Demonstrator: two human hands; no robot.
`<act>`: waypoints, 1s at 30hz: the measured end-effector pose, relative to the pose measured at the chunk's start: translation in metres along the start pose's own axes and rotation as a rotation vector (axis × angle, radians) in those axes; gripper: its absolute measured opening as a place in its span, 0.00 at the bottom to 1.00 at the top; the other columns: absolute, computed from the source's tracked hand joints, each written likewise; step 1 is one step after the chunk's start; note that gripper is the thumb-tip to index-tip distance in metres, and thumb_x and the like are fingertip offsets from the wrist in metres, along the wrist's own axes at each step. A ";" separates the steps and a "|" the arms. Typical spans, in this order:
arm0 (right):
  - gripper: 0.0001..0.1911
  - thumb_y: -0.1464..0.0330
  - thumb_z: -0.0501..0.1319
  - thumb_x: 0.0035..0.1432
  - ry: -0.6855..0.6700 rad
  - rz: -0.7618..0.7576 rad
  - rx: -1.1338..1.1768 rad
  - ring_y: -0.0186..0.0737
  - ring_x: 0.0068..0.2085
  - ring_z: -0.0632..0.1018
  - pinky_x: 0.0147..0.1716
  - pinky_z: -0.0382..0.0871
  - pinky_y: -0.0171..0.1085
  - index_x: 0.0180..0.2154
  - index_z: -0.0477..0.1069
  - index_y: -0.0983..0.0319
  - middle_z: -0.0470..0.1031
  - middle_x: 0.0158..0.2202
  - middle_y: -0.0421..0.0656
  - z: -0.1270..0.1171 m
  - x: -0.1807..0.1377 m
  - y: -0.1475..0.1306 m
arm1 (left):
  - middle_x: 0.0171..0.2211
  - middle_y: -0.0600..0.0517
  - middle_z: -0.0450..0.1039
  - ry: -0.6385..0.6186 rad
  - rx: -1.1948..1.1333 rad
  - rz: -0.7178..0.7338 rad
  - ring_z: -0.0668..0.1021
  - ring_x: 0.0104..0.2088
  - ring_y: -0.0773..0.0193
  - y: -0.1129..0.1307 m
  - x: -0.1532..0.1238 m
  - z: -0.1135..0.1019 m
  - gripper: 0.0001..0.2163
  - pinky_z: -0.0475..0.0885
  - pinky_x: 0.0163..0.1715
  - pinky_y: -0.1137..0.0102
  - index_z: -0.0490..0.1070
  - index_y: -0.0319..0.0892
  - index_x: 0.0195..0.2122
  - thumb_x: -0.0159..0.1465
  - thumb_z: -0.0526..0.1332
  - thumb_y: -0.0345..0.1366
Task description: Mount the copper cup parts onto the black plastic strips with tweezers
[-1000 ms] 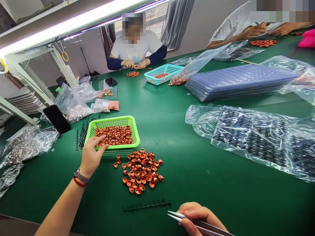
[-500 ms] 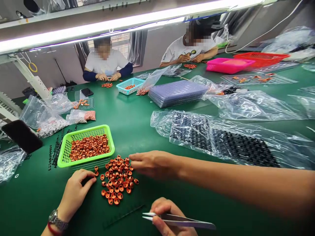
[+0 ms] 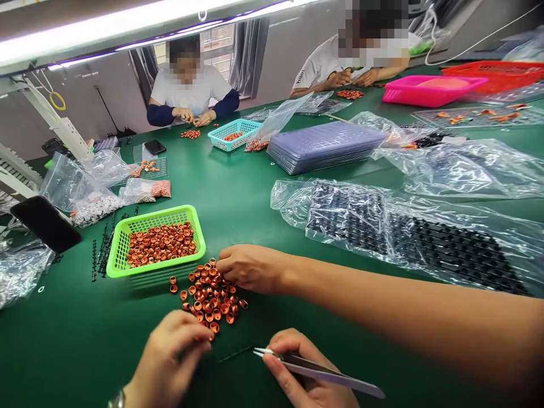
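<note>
My left hand point(image 3: 172, 354) is at the near edge of a pile of small orange cup-shaped pieces point(image 3: 212, 292). Its fingers are closed together, somewhat blurred, and whatever they pinch is hidden. In my right hand point(image 3: 310, 368) is a pair of metal tweezers point(image 3: 327, 374) with white tips, pointing left, the tips only slightly apart. A thin black strip point(image 3: 235, 355) lies on the green table between my hands, close to the tweezer tips. Another person's hand point(image 3: 249, 267) reaches in from the right and touches the pile's far right side.
A green basket point(image 3: 155, 269) of orange pieces stands behind the pile, black strips point(image 3: 102, 249) beside it. Bagged black parts point(image 3: 416, 238) lie at right, stacked plastic trays point(image 3: 327, 141) farther back. A phone point(image 3: 46, 224) leans at left. Two people work across the table.
My left hand has moved right from the two loose orange pieces to the pile's near edge. The tweezer tips have come closer together near the strip. The camera view has shifted slightly.
</note>
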State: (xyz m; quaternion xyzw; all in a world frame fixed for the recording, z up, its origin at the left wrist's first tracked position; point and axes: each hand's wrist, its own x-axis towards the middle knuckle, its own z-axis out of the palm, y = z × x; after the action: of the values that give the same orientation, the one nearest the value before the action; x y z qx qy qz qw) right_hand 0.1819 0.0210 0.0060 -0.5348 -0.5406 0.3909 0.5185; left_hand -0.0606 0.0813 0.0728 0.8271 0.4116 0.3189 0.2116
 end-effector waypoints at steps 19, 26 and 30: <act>0.11 0.63 0.61 0.71 0.006 -0.159 -0.309 0.39 0.27 0.80 0.26 0.75 0.32 0.33 0.71 0.56 0.75 0.27 0.39 0.005 0.013 -0.004 | 0.47 0.43 0.85 -0.141 0.123 0.323 0.85 0.47 0.56 0.002 -0.034 0.066 0.09 0.82 0.47 0.67 0.71 0.43 0.39 0.75 0.54 0.29; 0.07 0.68 0.61 0.71 0.001 -0.329 -0.217 0.37 0.30 0.81 0.30 0.78 0.32 0.37 0.73 0.55 0.78 0.30 0.39 0.006 0.011 -0.007 | 0.48 0.44 0.84 -0.158 0.070 0.299 0.84 0.47 0.57 0.006 -0.029 0.061 0.08 0.82 0.48 0.67 0.70 0.43 0.39 0.74 0.54 0.27; 0.05 0.71 0.62 0.71 -0.016 -0.384 -0.198 0.37 0.31 0.82 0.32 0.79 0.32 0.39 0.73 0.55 0.80 0.32 0.39 0.008 0.009 -0.006 | 0.46 0.44 0.85 -0.141 0.070 0.306 0.86 0.45 0.57 0.011 -0.024 0.058 0.10 0.83 0.47 0.68 0.70 0.42 0.38 0.75 0.52 0.28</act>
State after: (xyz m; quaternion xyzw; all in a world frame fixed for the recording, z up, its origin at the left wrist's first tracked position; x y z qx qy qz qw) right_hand 0.1739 0.0304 0.0115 -0.4671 -0.6725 0.2343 0.5242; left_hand -0.0246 0.0506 0.0300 0.9072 0.2758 0.2743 0.1600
